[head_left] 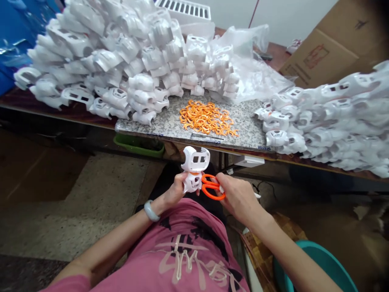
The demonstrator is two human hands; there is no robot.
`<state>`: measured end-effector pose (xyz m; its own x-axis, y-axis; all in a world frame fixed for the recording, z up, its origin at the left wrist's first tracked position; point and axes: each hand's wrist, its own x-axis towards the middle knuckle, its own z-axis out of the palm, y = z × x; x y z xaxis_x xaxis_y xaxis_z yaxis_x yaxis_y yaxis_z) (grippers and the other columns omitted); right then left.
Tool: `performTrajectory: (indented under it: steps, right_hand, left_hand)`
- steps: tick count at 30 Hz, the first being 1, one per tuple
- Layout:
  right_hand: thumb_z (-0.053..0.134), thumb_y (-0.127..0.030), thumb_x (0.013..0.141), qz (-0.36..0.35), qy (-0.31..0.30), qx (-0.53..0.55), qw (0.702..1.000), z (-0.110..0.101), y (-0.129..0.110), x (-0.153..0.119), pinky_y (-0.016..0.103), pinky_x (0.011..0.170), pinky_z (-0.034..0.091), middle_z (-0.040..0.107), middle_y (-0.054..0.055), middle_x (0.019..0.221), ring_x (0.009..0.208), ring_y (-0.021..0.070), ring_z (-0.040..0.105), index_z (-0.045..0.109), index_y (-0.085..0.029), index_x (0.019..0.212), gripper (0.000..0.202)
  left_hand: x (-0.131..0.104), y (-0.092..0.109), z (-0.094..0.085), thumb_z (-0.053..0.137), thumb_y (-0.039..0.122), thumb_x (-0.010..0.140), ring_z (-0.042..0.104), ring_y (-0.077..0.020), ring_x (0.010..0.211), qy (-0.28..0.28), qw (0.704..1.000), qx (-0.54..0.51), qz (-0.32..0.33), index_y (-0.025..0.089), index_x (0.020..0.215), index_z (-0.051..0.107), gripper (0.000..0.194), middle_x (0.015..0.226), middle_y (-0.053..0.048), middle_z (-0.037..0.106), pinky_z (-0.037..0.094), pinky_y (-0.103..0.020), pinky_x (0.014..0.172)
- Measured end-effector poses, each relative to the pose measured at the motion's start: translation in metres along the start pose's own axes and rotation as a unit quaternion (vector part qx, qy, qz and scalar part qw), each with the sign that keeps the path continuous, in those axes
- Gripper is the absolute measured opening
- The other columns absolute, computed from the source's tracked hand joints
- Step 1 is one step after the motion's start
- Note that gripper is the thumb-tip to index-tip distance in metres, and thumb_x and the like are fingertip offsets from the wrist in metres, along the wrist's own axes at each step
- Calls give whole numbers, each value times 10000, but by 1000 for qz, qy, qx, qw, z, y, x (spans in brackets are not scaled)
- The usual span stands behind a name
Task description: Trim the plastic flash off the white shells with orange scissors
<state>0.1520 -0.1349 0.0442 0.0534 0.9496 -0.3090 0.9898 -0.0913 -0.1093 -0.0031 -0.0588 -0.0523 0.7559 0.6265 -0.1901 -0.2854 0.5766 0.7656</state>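
In the middle of the head view, my left hand (176,189) is closed on a white plastic piece (197,160) with square openings and a narrow orange band around its neck. To its right, my right hand (240,197) is wrapped round orange-handled scissors (213,193). The scissors' handle loops point left and touch or nearly touch the lower part of the white piece. Beyond both hands, small orange ring-like parts (204,118) lie heaped on a speckled stone slab (246,140).
White plastic pieces (121,52) are piled high at the back left, and another pile (334,121) fills the right. A cardboard box (322,56) stands behind. Under the table edge is a green tray (138,151); a teal basin (328,263) sits at the lower right.
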Motion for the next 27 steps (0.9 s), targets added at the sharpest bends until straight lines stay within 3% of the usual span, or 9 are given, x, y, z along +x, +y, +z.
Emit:
performTrajectory:
  steps: [6,10,14,18,22,25,27]
  right_hand:
    - [459,-148,844,14,-28,-4,1000,-2,1,3,286,546,214,657,49,836,741,204,642,521,-172,894,84]
    - [426,-157,867,15,-48,-10,999,-5,3,6,293,547,224,660,56,840,754,222,650,526,-172,912,111]
    - [402,-116,852,13,-69,-12,997,-5,6,8,301,547,240,669,62,850,764,242,656,533,-176,925,162]
    - [386,-106,860,8,-91,-3,996,1,3,13,304,554,269,676,68,855,762,245,658,542,-176,935,187]
    - [379,-121,880,15,-94,18,995,9,-4,26,298,561,289,675,72,859,763,240,658,550,-173,945,190]
    - [417,-133,871,15,-74,64,995,16,-2,37,284,567,296,671,70,860,760,223,645,558,-164,936,158]
    - [464,-146,852,1,-28,129,991,21,4,40,267,569,302,657,51,809,715,191,617,564,-164,866,102]
  left_hand:
    - [10,-8,-7,327,542,829,544,-178,611,-6,997,62,-41,93,1005,628,568,649,-47,617,446,-308,678]
    - [17,-10,-11,360,550,821,579,-201,700,-29,994,87,-60,104,1055,621,568,760,-62,656,458,-328,749]
    - [21,0,-10,409,540,833,605,-234,842,-72,988,124,-51,123,1094,609,531,904,-74,682,453,-350,837]
    - [20,10,-10,429,505,866,599,-232,888,-93,974,205,-27,140,1054,641,463,915,-63,691,428,-346,900]
    - [17,2,-19,391,528,874,599,-249,923,-51,979,191,-40,132,1060,644,505,931,-78,694,426,-358,908]
    - [16,-9,-26,355,524,872,609,-215,758,12,989,134,-58,113,983,667,528,811,-77,693,468,-332,791]
    - [17,-8,-26,333,514,873,583,-186,638,44,994,89,-54,103,937,677,540,728,-74,677,476,-306,674]
